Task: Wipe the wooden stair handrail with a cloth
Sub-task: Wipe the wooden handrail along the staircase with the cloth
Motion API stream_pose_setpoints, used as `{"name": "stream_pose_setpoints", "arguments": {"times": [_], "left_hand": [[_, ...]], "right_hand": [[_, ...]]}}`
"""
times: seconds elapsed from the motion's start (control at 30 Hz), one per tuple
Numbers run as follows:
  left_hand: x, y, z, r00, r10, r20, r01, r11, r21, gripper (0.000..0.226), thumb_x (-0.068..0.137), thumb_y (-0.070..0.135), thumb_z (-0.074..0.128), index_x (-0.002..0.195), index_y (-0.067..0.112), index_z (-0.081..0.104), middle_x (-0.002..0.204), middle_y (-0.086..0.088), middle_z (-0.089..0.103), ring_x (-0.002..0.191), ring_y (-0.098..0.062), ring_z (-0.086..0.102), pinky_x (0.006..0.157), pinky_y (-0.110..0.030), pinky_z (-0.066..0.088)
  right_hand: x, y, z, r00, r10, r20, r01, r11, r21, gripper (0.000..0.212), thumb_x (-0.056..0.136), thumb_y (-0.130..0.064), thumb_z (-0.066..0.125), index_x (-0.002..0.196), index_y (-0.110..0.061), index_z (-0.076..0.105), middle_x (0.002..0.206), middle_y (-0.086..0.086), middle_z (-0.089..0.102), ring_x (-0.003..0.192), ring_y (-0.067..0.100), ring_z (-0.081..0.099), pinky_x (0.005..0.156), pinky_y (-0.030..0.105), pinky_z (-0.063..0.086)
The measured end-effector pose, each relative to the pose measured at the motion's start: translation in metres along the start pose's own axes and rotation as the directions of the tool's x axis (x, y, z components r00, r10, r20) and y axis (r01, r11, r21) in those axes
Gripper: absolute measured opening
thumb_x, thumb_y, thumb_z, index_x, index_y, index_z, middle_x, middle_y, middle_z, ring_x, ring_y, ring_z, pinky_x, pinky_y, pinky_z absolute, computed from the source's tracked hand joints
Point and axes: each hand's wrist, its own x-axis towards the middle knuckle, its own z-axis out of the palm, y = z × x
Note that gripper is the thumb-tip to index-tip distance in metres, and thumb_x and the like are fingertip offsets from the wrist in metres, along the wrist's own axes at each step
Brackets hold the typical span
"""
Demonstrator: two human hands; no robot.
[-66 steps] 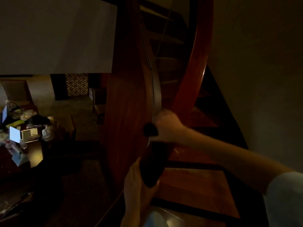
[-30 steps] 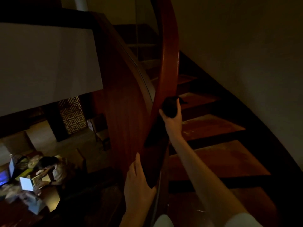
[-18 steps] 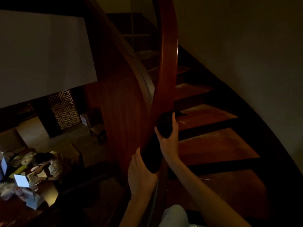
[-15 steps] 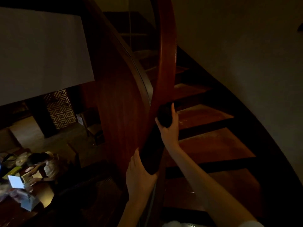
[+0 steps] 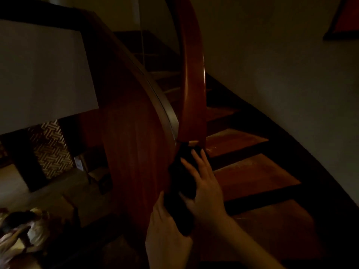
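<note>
Two hands on the rail [image 5: 194, 84] here. My right grip [image 5: 205, 183] is spread over the cloth [image 5: 178, 175], fingers [image 5: 197, 164] laid out nearly straight and pressing it down onto the rail. So it's not clenched, more of a flat push with the palm on top.

The cloth is dark and sits on the rail just below where the lit reddish wood ends. It's so dim down there that I honestly can't tell where the cloth stops and the shadowed rail starts.

My left grip [image 5: 165, 230] is lower on the rail, just beneath the right one and almost touching it. The thumb points up along the rail's left side. The rest of those fingers are lost behind the dark rail, so I can't tell if they're wrapped round it or only resting there.

Rail curves up and away from me toward the top of the view. Right of it the steps [image 5: 252, 177] drop away, reddish treads with dark bands between, hugging a plain wall [image 5: 281, 84]. Left of the rail is a big curved wood panel [image 5: 134, 148], and past that a pale slab [image 5: 38, 74] with a woven-pattern screen [image 5: 50, 152] below it. Bottom left is blurry clutter [image 5: 23, 235], too smeared to name.
</note>
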Motion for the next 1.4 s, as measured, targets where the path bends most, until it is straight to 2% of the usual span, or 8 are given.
{"name": "stream_pose_setpoints", "arguments": {"times": [0.33,0.53,0.73,0.93,1.03,1.13,1.23,1.4], "left_hand": [[-0.016,-0.001,-0.014,0.999,-0.04,0.013,0.042,0.974,-0.222,0.102,0.081,0.052,0.067,0.153,0.021,0.002,0.156,0.002,0.021,0.143,-0.016,0.026,0.11,-0.03,0.033],[-0.02,-0.001,-0.019,1.0,-0.007,0.014,0.01,0.977,-0.214,0.113,0.076,0.057,0.074,0.155,0.019,0.003,0.159,0.002,0.019,0.146,-0.014,0.023,0.113,-0.031,0.034],[-0.046,-0.017,-0.02,0.993,-0.085,0.078,0.103,0.958,-0.269,0.104,0.078,0.054,0.071,0.155,0.02,0.01,0.156,0.002,0.026,0.141,-0.016,0.033,0.108,-0.031,0.038],[-0.09,-0.036,-0.017,0.995,-0.076,-0.071,0.052,0.955,-0.292,0.101,0.074,0.049,0.078,0.152,0.017,0.023,0.153,0.001,0.037,0.138,-0.013,0.038,0.11,-0.027,0.033],[-0.108,-0.047,-0.018,0.99,-0.132,-0.052,0.113,0.956,-0.271,0.1,0.071,0.053,0.078,0.15,0.018,0.028,0.15,0.002,0.04,0.136,-0.013,0.04,0.109,-0.027,0.034],[-0.127,-0.062,-0.018,0.981,-0.191,-0.037,0.176,0.954,-0.242,0.085,0.073,0.054,0.075,0.142,0.017,0.039,0.138,0.002,0.049,0.127,-0.013,0.047,0.105,-0.029,0.041],[-0.141,-0.067,-0.02,0.976,-0.197,-0.091,0.174,0.961,-0.216,0.059,0.083,0.045,0.064,0.13,0.013,0.047,0.124,0.0,0.056,0.116,-0.015,0.055,0.099,-0.028,0.044],[-0.144,-0.071,-0.021,0.983,-0.181,-0.038,0.168,0.96,-0.224,0.1,0.07,0.058,0.076,0.148,0.02,0.027,0.144,0.004,0.041,0.132,-0.012,0.04,0.107,-0.027,0.033]], "right_hand": [[0.071,-0.018,-0.027,0.968,-0.009,0.252,0.111,0.913,-0.392,0.067,0.093,-0.056,0.053,0.151,-0.028,0.033,0.163,-0.004,0.015,0.152,0.018,0.002,0.123,0.04,0.003],[0.136,-0.03,-0.035,0.915,0.06,0.398,0.189,0.81,-0.555,0.069,0.093,-0.059,0.049,0.145,-0.014,0.043,0.155,0.002,0.033,0.148,0.022,0.017,0.12,0.039,0.013],[0.07,-0.066,-0.024,0.517,-0.094,0.851,0.627,0.719,-0.301,0.057,0.087,-0.067,0.053,0.11,-0.015,0.06,0.091,-0.004,0.05,0.091,0.02,0.057,0.088,0.038,0.049],[0.161,-0.059,-0.045,0.736,0.185,0.651,0.455,0.577,-0.678,0.063,0.09,-0.069,0.046,0.101,-0.009,0.064,0.095,0.006,0.06,0.088,0.023,0.059,0.076,0.035,0.049],[0.112,-0.084,-0.008,0.677,0.153,0.72,0.587,0.478,-0.654,0.064,0.088,-0.074,0.04,0.069,-0.015,0.054,0.067,0.0,0.049,0.059,0.016,0.047,0.06,0.026,0.04],[0.012,-0.111,0.015,0.562,-0.087,0.823,0.663,0.642,-0.385,0.062,0.086,-0.073,0.046,0.058,-0.018,0.047,0.055,-0.004,0.042,0.047,0.013,0.039,0.048,0.026,0.03],[-0.025,-0.101,0.006,0.525,-0.212,0.824,0.629,0.749,-0.208,0.045,0.086,-0.063,0.056,0.084,-0.019,0.062,0.078,-0.004,0.054,0.074,0.014,0.052,0.075,0.03,0.04],[0.017,-0.054,-0.012,0.915,-0.101,0.39,0.266,0.879,-0.396,0.051,0.09,-0.049,0.062,0.125,-0.012,0.063,0.135,0.007,0.056,0.133,0.026,0.044,0.114,0.036,0.026]]}}
